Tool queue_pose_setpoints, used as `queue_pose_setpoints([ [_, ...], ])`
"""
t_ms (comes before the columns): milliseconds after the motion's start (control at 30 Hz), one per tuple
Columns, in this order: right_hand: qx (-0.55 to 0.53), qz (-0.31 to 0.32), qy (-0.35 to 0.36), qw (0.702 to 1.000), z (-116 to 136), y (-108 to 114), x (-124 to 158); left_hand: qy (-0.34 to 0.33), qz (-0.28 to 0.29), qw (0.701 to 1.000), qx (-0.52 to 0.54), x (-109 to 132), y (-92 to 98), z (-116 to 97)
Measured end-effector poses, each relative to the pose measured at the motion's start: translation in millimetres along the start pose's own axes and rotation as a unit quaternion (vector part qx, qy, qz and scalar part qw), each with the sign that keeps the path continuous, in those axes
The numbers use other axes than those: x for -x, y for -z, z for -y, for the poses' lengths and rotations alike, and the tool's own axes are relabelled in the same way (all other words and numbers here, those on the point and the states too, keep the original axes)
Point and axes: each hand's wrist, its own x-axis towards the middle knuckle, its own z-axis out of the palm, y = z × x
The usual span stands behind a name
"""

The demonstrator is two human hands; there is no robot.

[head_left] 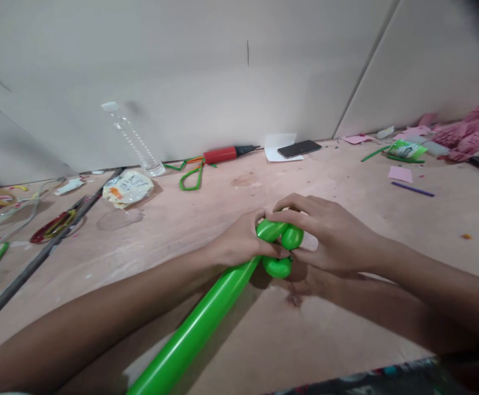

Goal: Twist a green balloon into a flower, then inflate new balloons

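Green balloon [206,318] is bending into short, rounded bubbles [292,237] between the two hands, while its long, straight part is running from beneath the left hand down toward the wearer. The left hand [239,240] is gripping it where the long part is meeting the bubbles, thumb and fingers closing around it. The right hand [327,227] is curling over the bubbles from the other side and gripping them with bent fingers. Both hands are working just above the table [358,203].

Beyond the hands, a red pump [220,155] is lying near the wall, and a dark phone [299,148] is resting partly on white paper [272,148]. Farther left of the left hand, a clear bottle [134,140] is standing behind a crumpled wrapper [128,188], and scissors [58,222] are lying farther out. Right of the right hand, a purple strip [412,189] is lying near a pink paper square [400,174].
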Motion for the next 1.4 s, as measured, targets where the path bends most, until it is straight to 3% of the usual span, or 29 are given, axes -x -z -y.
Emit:
queue_pose_setpoints([
  [133,0.018,0.004,-0.033,0.999,8.1,4.5,0.4,0.005,0.077,0.994,-0.078,1.2,5.9,-3.3],
  [300,0.017,0.009,-0.061,0.998,12.0,2.3,1.6,0.013,0.074,0.99,-0.119,6.4,7.3,-7.8],
  [467,0.069,0.024,-0.049,0.996,8.0,0.6,3.0,0.052,0.016,0.975,-0.218,12.7,10.7,-15.1],
  [600,0.069,0.014,-0.049,0.996,5.4,1.1,3.8,0.066,0.038,0.962,-0.262,15.2,13.2,-16.9],
  [833,0.119,-0.006,-0.086,0.989,9.6,2.1,3.8,-0.026,0.039,0.992,-0.114,9.3,1.9,-7.3],
  [967,0.153,-0.017,-0.107,0.982,11.9,1.3,3.7,0.01,0.072,0.994,-0.081,6.7,2.2,-5.4],
  [1033,0.157,-0.01,-0.1,0.982,11.0,2.0,2.6,0.029,0.063,0.994,-0.079,6.7,4.7,-6.0],
  [1233,0.08,0.051,-0.027,0.995,3.0,3.6,0.3,0.051,0.006,0.995,-0.082,7.5,4.5,-9.5],
  [1400,0.159,0.038,0.068,0.984,-2.6,-1.1,3.9,0.016,0.034,0.999,-0.026,6.2,-2.6,-6.3],
])
